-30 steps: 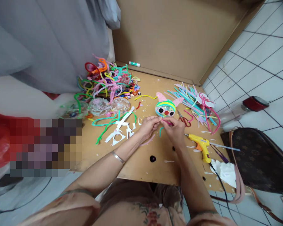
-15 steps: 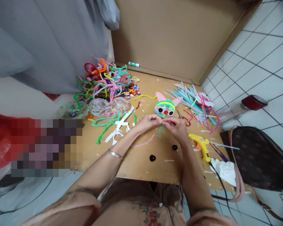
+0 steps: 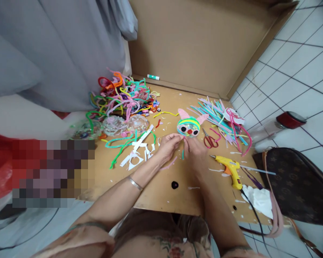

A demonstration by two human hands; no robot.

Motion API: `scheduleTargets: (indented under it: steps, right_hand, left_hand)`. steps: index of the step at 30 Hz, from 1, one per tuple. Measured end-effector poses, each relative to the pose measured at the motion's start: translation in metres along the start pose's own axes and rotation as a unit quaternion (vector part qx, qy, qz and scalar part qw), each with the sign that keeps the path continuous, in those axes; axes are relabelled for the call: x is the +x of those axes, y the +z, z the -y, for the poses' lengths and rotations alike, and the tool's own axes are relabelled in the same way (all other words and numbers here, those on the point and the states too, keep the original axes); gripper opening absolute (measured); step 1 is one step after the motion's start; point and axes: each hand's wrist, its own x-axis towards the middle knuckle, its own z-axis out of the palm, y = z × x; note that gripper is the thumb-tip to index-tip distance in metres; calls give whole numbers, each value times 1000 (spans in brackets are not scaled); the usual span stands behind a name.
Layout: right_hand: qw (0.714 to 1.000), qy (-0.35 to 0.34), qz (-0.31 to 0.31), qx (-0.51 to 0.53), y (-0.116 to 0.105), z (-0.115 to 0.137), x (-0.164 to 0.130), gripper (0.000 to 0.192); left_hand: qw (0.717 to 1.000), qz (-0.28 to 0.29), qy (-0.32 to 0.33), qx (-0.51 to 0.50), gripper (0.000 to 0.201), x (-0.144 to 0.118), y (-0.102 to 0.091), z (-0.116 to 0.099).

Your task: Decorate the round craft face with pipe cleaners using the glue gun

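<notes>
Both hands meet over the middle of the table. My left hand [image 3: 171,145] is closed in a pinch on a short pink pipe cleaner [image 3: 184,137], of which only a bit shows between the fingertips. At its other side my right hand [image 3: 196,152], slightly blurred, is closed with its fingertips on the same piece. Just beyond them sits a clear ball-shaped animal head [image 3: 188,127] with pink ears, green and yellow bands, black-and-white eyes and a red nose. A short teal piece [image 3: 182,154] lies under the hands.
Red-handled scissors [image 3: 211,141] and a yellow glue gun [image 3: 230,167] with a cord lie to the right. Behind them are loose pipe cleaners [image 3: 215,114]. A tangled pipe-cleaner heap [image 3: 126,93], clear balls [image 3: 137,124] and paper scraps [image 3: 136,157] occupy the left. A brown bag [image 3: 293,190] stands at right.
My right hand has turned and drawn lower and inward, its forearm shifting left across the table. The left hand keeps its pinch. The view has tilted slightly.
</notes>
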Motion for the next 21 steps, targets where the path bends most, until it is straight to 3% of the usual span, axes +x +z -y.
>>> scheduleTargets:
  steps: [5, 10, 21]
  right_hand:
    - [999, 8, -11, -42, 6, 11, -7, 26]
    - [999, 42, -8, 12, 3, 7, -7, 26]
    - [992, 101, -11, 70, 2, 8, -5, 22]
  left_hand:
    - [997, -44, -40, -50, 26, -4, 4, 9]
    - [993, -29, -90, -70, 33, -5, 2, 16]
    - [989, -25, -104, -99, 34, -5, 2, 12]
